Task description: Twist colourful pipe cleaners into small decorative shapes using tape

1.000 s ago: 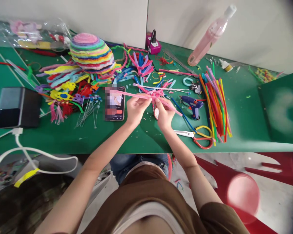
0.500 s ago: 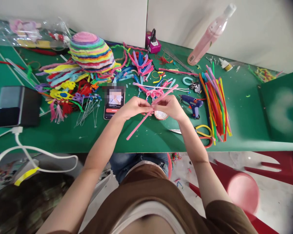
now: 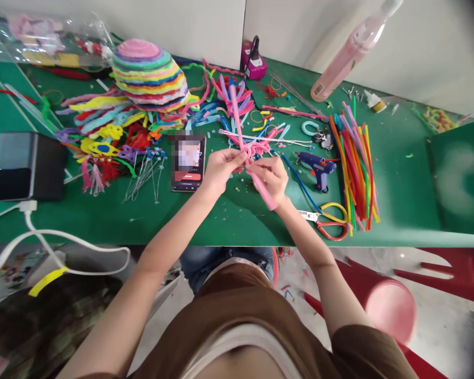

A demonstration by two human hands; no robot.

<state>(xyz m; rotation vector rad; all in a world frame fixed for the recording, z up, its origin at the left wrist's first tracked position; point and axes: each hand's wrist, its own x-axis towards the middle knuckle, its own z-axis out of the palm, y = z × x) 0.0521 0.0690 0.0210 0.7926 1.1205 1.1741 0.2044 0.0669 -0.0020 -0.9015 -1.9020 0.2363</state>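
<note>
While both hands meet above the counter point(image 3: 237, 221), the left hand point(image 3: 220, 169) pinches one pink pipe cleaner point(image 3: 248, 152) at its looped middle, steadying it, and the right hand point(image 3: 273, 178) is closed on the lower end, seemingly to bend it. Right of that grip lie one blue glue gun point(image 3: 317, 167), one pair of scissors point(image 3: 328, 220) and a bundle of pipe cleaners point(image 3: 353, 163) too many to count. One phone point(image 3: 188, 163) sits just left.

pink pipe cleaner point(image 3: 237, 118): fuzzy, matt. tabletop point(image 3: 102, 221): matt green. phone point(image 3: 188, 163): glossy screen. scissors point(image 3: 327, 221): metal blades, glossy plastic handles.
</note>
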